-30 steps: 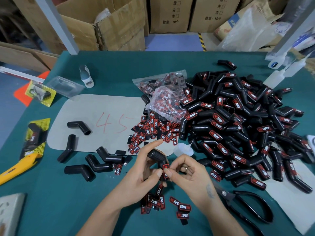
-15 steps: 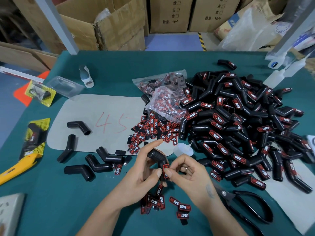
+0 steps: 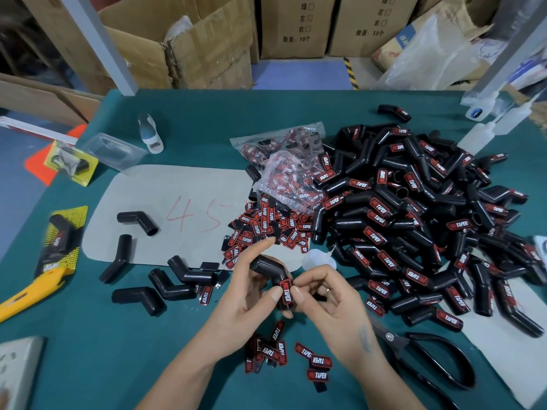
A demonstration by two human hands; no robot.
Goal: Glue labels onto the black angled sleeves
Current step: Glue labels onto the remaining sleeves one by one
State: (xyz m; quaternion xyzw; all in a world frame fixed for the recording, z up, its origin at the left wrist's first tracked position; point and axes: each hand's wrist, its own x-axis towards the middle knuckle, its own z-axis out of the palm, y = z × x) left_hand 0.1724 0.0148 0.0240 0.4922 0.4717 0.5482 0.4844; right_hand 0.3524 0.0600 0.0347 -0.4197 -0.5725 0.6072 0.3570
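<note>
— Where is the sleeve (image 3: 268, 269)?
— Between both hands, above the table (image 3: 88, 350). The left hand (image 3: 251, 294) grips it. The bend points up.
— And the label (image 3: 286, 293)?
— On the lower leg, running up and down. The right hand (image 3: 322, 297) pinches its edge, so it is nearer.

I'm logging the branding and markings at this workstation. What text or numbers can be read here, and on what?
"TAPER": on the label pressed onto the held sleeve, the loose labels, and the piled sleeves; a red word before it is too blurred to read.
"45": handwritten in red on the grey mat.
"10个": printed on a cardboard box, with "左" and "右" beside tick boxes; the other characters are blurred.
Yellow card packaging: print unreadable.
</note>
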